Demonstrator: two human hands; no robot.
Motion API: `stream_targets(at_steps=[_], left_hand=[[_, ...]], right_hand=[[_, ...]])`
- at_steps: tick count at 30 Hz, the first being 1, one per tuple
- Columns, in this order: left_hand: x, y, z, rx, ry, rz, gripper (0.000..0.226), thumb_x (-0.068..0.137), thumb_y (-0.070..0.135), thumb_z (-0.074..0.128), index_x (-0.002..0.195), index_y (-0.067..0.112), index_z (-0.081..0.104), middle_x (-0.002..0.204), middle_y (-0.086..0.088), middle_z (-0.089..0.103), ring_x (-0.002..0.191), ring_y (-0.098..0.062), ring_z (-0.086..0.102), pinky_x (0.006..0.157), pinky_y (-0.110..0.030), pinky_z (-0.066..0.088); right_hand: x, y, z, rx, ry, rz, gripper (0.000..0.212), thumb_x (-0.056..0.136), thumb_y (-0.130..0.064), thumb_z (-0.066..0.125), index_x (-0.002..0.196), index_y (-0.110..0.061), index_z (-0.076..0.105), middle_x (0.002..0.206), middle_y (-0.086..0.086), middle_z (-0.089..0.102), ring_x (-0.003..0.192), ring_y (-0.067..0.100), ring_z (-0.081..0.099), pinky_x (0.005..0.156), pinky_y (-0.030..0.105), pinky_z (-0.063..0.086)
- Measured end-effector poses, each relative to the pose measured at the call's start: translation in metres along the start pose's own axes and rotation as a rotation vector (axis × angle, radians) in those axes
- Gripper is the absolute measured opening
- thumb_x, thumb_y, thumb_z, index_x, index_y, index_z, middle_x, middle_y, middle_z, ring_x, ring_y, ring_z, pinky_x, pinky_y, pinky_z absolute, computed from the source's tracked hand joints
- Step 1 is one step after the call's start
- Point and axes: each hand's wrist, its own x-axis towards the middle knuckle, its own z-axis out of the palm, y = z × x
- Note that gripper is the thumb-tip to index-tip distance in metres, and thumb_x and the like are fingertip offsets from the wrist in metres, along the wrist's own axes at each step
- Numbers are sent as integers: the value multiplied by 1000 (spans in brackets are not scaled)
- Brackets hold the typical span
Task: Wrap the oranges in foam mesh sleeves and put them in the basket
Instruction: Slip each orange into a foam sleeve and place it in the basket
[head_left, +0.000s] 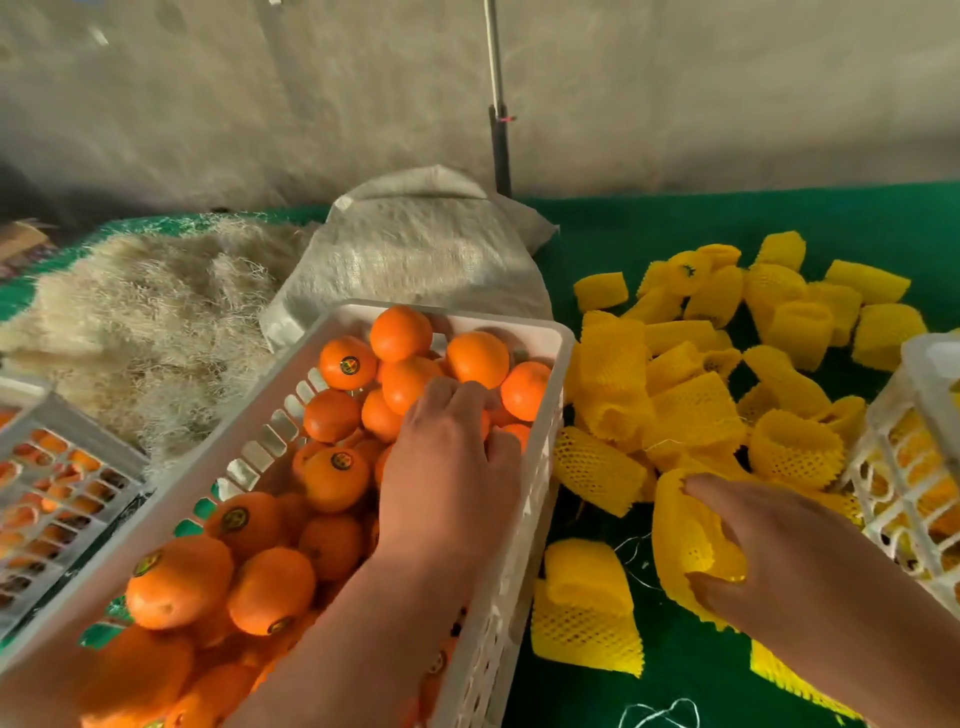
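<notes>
The left hand (447, 467) reaches into a white slotted basket (519, 519) heaped with oranges (270, 587), its grip curled down over fruit at the far right of the heap; which orange it holds cannot be told. Several oranges carry small round dark-and-yellow stickers (349, 365), their print too small to read. To the right, on the green table (675, 649), the right hand (795, 561) pinches a yellow foam mesh sleeve (685, 540) between thumb and fingers. More sleeves (696, 410) lie heaped just beyond. A second white basket (914, 467) stands at the right edge. Far left lies pale straw (156, 322) beside a woven sack (415, 249)
</notes>
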Motion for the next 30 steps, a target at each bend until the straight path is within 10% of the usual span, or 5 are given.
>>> stream_targets(at_steps=[9,22,27,30], left_hand=[[23,-54,13,109,55,-225,67,93,42,68,147,15,39,149,-10,39,137,-29,33,109,-42,38],[61,-66,20,218,144,-132,57,80,43,80,117,15,46,107,-12,62,100,-38,59,69,-38,36],[41,4,1,-132,271,132,67,82,54,79,133,26,45,123,12,50,91,0,49,63,-9,42],[3,49,-2,-400,-63,234,80,73,68,79,139,45,40,129,32,48,114,7,53,79,-10,50]], right_hand=[[4,8,9,46,-96,40,99,80,-71,71,161,-44,20,146,-25,49,126,1,48,98,17,40],[9,15,19,11,-88,58,95,80,-65,72,160,-42,26,144,-20,54,119,6,53,95,20,44],[8,12,15,44,-19,29,98,86,-66,66,161,-45,7,147,-24,43,121,2,43,100,19,38],[8,7,9,94,3,13,81,86,-63,61,153,-55,17,134,-24,51,114,2,46,96,16,39]])
